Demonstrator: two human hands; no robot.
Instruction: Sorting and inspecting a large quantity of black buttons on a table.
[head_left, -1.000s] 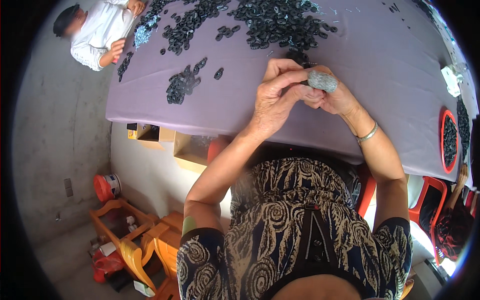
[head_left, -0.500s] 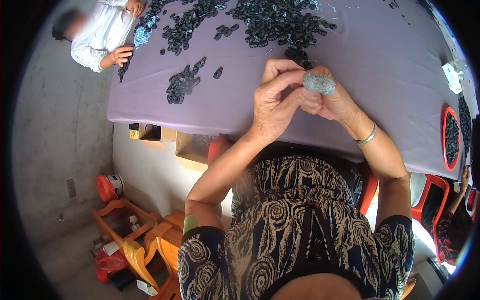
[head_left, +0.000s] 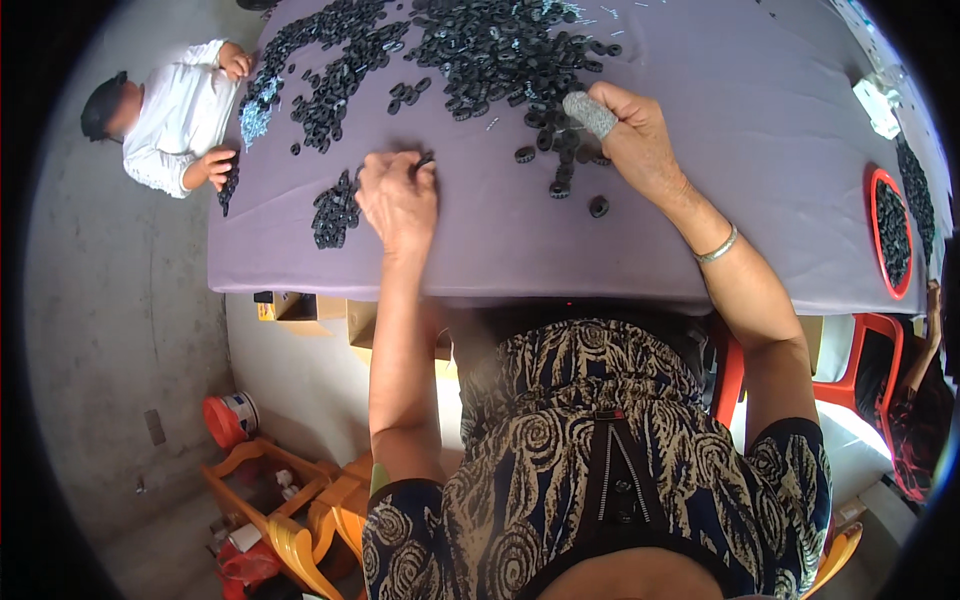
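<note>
My left hand (head_left: 398, 205) is low over the purple cloth, fingers bent, with a small black ring-shaped part (head_left: 425, 160) pinched at its thumb and fingertips. Beside it lies a small pile of similar black parts (head_left: 334, 215). On the right, my right hand (head_left: 638, 145) hangs over the near edge of the large heap of black parts (head_left: 480, 65). A grey wrapping (head_left: 590, 114) covers its thumb. Its other fingers are partly hidden, so whether they hold anything does not show. Several loose black parts lie just beneath it, one single black part (head_left: 599, 206) nearer to me.
Across the purple-covered table (head_left: 700, 50), a person in white (head_left: 175, 125) handles black parts beside small light-blue pieces (head_left: 257, 110). A red-rimmed basket (head_left: 877, 240) of black parts stands at the right. Cardboard boxes (head_left: 320, 312) sit below the table's near edge.
My hands, together before, have moved apart. The left went left to beside the small pile; the right went to the heap's edge. More loose parts show there. The view has shifted slightly.
</note>
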